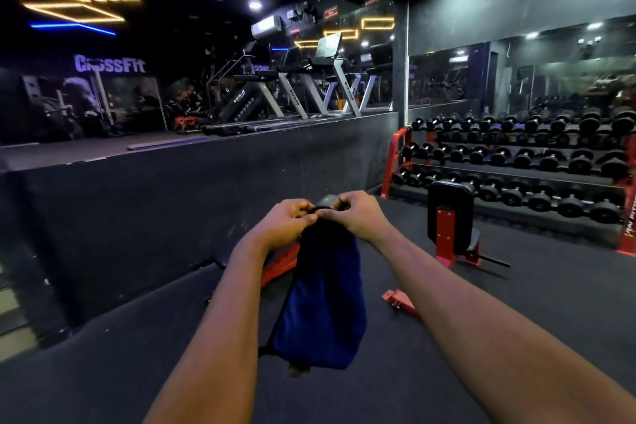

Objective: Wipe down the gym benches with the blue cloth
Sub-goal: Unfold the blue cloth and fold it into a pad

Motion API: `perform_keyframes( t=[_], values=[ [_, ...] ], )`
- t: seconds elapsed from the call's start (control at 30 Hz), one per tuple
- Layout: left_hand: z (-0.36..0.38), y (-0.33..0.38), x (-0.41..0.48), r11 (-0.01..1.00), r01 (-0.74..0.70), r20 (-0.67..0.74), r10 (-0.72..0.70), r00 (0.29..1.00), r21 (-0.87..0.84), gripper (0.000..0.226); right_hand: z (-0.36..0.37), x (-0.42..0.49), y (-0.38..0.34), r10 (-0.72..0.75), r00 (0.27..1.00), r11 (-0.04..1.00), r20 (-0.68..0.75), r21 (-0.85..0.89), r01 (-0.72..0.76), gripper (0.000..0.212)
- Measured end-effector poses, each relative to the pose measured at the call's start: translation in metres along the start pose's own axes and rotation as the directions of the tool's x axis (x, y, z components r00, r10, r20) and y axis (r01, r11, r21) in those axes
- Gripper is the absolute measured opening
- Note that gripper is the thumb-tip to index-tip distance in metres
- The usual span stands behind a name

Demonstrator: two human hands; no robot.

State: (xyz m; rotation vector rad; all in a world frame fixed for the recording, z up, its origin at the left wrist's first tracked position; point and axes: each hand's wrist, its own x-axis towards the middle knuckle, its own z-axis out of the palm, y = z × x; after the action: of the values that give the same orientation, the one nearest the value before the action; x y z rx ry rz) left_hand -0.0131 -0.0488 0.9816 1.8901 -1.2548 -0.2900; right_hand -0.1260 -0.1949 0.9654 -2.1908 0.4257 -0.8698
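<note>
The blue cloth (323,299) hangs down in front of me, pinched at its top edge by both hands held close together. My left hand (287,218) grips the top left corner and my right hand (358,213) grips the top right. Behind the cloth lies a bench with a red frame (280,263) and a black pad, mostly hidden by my arms and the cloth. A second bench with an upright black backrest (449,213) on a red frame stands to the right, apart from my hands.
A red dumbbell rack (516,162) with several rows of black dumbbells runs along the mirrored right wall. A raised black platform wall (172,203) with treadmills (292,103) on top spans the left and centre. A red bench foot (401,301) lies on the dark floor.
</note>
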Motion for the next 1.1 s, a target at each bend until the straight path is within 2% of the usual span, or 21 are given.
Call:
perform_keyframes(
  t=[0.07, 0.13, 0.23, 0.37, 0.43, 0.5, 0.57, 0.67, 0.73, 0.8, 0.9, 0.97, 1.03, 1.1],
  values=[
    [-0.002, -0.003, 0.002, 0.999, -0.002, -0.05, 0.004, 0.999, 0.042, 0.013, -0.001, -0.001, 0.005, 0.055, 0.997, 0.995, 0.055, -0.081, -0.051, 0.049],
    [-0.003, -0.007, 0.003, 0.997, 0.009, -0.174, 0.004, 0.985, 0.072, 0.016, -0.004, -0.003, 0.011, 0.086, 0.991, 0.969, 0.098, -0.242, -0.06, 0.055],
    [-0.007, -0.01, 0.002, 0.999, 0.03, -0.398, -0.015, 0.917, 0.032, 0.018, -0.015, -0.009, 0.021, 0.122, 0.987, 0.935, 0.108, -0.347, -0.078, 0.047],
    [-0.014, -0.012, -0.001, 1.0, 0.022, -0.5, -0.019, 0.866, 0.001, 0.016, -0.025, -0.009, 0.034, 0.097, 0.995, 0.885, 0.032, -0.46, -0.071, 0.032],
    [-0.014, -0.014, -0.001, 1.0, 0.009, -0.521, -0.011, 0.853, -0.007, 0.015, -0.026, -0.007, 0.033, 0.025, 0.998, 0.927, -0.051, -0.372, -0.042, 0.025],
    [-0.013, -0.016, -0.002, 0.999, -0.008, -0.535, -0.013, 0.845, -0.037, 0.015, -0.027, -0.006, 0.027, -0.044, 0.991, 0.993, -0.129, -0.117, 0.029, 0.016],
    [-0.013, -0.017, -0.004, 0.999, -0.006, -0.541, -0.02, 0.841, -0.046, 0.016, -0.029, -0.007, 0.021, -0.065, 0.982, 0.989, -0.178, 0.121, 0.087, 0.017],
    [-0.016, -0.022, -0.005, 0.996, 0.055, -0.551, -0.083, 0.83, -0.068, 0.021, -0.031, -0.006, 0.01, -0.076, 0.977, 0.944, -0.199, 0.301, 0.134, 0.028],
    [-0.014, -0.021, -0.005, 0.993, 0.046, -0.58, -0.099, 0.809, -0.106, 0.029, -0.029, -0.004, 0.0, -0.065, 0.985, 0.925, -0.16, 0.36, 0.119, 0.038],
    [-0.007, -0.016, 0.0, 0.992, -0.043, -0.544, -0.03, 0.839, -0.121, 0.036, -0.024, 0.0, -0.008, -0.066, 0.991, 0.913, -0.113, 0.394, 0.105, 0.043],
    [0.012, 0.005, 0.008, 0.993, -0.08, -0.285, 0.05, 0.957, -0.092, 0.042, -0.018, 0.005, -0.011, -0.071, 0.992, 0.927, -0.104, 0.362, 0.104, 0.044],
    [0.021, 0.015, 0.017, 0.996, -0.083, -0.203, 0.09, 0.975, 0.043, 0.03, -0.02, 0.004, -0.006, -0.046, 0.99, 0.932, -0.133, 0.35, 0.09, 0.047],
    [0.027, 0.018, 0.023, 0.984, -0.092, -0.215, 0.124, 0.969, 0.154, 0.014, -0.026, -0.001, 0.001, 0.019, 0.991, 0.923, -0.133, 0.383, 0.034, 0.05],
    [0.03, 0.02, 0.025, 0.988, -0.077, -0.27, 0.112, 0.956, 0.137, 0.01, -0.032, -0.007, 0.013, 0.104, 0.994, 0.911, -0.014, 0.403, -0.09, 0.05]
  ],
)
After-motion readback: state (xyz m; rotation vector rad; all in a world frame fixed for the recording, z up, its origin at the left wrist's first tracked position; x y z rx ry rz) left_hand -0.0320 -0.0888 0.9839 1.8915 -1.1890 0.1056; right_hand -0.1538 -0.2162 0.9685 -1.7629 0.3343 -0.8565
